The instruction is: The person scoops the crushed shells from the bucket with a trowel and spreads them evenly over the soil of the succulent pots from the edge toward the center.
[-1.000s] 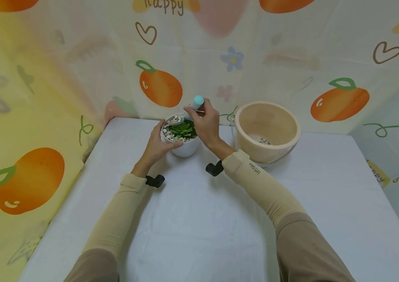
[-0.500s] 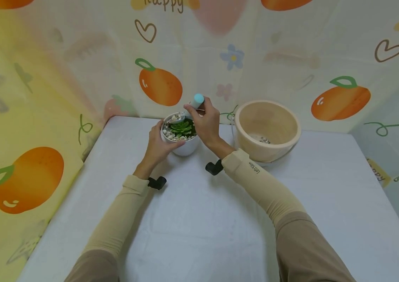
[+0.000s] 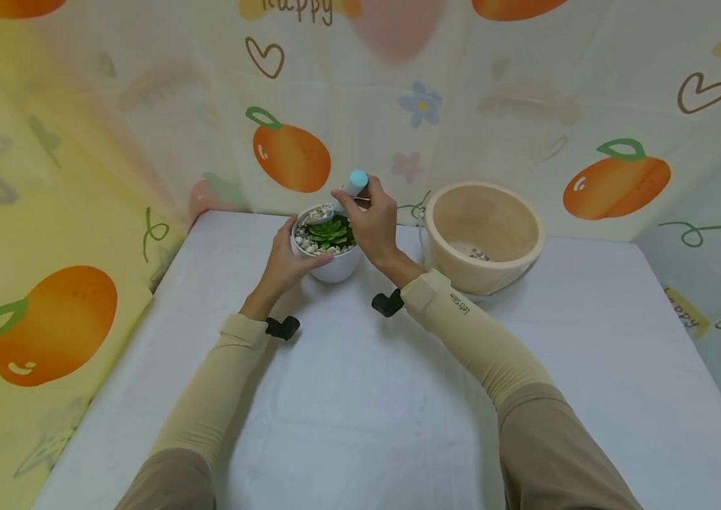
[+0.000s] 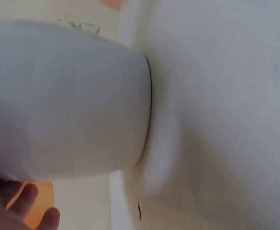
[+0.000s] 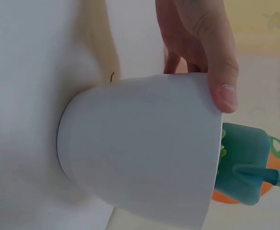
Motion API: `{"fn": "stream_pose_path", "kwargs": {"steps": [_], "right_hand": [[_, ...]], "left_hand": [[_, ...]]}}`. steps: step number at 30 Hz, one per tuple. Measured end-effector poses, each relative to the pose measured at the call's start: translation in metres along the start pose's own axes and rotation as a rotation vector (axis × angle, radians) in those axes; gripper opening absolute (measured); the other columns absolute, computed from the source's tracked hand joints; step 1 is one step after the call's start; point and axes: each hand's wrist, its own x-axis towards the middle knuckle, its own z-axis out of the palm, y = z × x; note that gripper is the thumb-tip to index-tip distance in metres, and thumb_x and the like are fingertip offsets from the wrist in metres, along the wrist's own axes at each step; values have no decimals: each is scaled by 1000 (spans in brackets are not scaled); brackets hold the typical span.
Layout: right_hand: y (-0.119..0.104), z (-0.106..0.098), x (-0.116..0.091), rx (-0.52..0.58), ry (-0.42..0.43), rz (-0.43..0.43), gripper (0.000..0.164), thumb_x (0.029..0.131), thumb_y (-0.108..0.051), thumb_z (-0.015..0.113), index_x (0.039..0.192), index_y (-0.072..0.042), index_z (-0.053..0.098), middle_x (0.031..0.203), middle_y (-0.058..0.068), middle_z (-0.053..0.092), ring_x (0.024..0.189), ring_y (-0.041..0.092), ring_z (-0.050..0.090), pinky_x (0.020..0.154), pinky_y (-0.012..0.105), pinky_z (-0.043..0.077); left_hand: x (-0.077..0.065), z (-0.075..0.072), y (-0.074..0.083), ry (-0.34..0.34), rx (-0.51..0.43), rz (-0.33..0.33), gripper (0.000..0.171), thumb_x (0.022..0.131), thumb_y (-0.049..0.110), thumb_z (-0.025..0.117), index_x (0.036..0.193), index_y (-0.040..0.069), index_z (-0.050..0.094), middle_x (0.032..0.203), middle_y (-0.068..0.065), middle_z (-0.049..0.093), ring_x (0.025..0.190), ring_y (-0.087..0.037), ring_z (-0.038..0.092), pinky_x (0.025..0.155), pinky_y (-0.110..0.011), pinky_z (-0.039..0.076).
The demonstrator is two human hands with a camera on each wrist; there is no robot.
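Observation:
A white pot (image 3: 333,270) stands upright on the white-covered table, holding a green succulent (image 3: 330,231) ringed by pale pebbles (image 3: 310,245). My left hand (image 3: 285,265) grips the pot's left side, its thumb lying across the front of the rim in the right wrist view. With my right hand (image 3: 376,223) I pinch the light blue handle of a small trowel (image 3: 357,183) above the pot's right side. The trowel's teal blade (image 5: 247,160) tilts down at the rim, over the back of the plant, with pebbles at it. In the left wrist view the pot's white wall (image 4: 82,100) fills the left half.
To the right of the plant stands a large beige bucket (image 3: 484,273) with a few pebbles on its floor. A fruit-patterned cloth (image 3: 360,106) hangs close behind the table (image 3: 360,411). Black wrist mounts (image 3: 389,304) stick out from both forearms.

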Motion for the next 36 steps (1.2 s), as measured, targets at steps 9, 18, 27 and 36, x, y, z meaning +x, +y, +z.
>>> {"fn": "stream_pose_path", "kwargs": {"steps": [9,18,27,36], "right_hand": [[1,-4,4,26,27,-14,34,89,-15,72,110,8,60,94,21,71,88,29,72,81,29,58],[4,-2,2,33,12,-1,35,87,-15,73,112,7,60,95,20,71,90,28,72,83,30,58],[-2,1,-1,-4,76,48,37,85,-10,74,111,12,59,94,24,69,89,32,71,82,38,59],[-18,-1,-3,-29,154,57,30,85,-5,74,105,13,60,88,26,68,84,35,72,74,39,60]], "left_hand": [[-4,6,5,39,91,-27,109,72,45,83,153,4,21,147,-21,36,133,-35,35,111,-55,32],[8,-24,4,-180,64,-61,110,77,41,81,157,16,10,161,-13,16,148,-32,18,118,-59,19],[10,-17,0,-191,32,-96,116,73,43,84,158,19,9,164,-9,12,150,-30,15,120,-56,18],[1,-10,5,-96,78,-67,118,69,46,86,157,12,14,159,-16,23,145,-33,25,117,-57,24]]}}
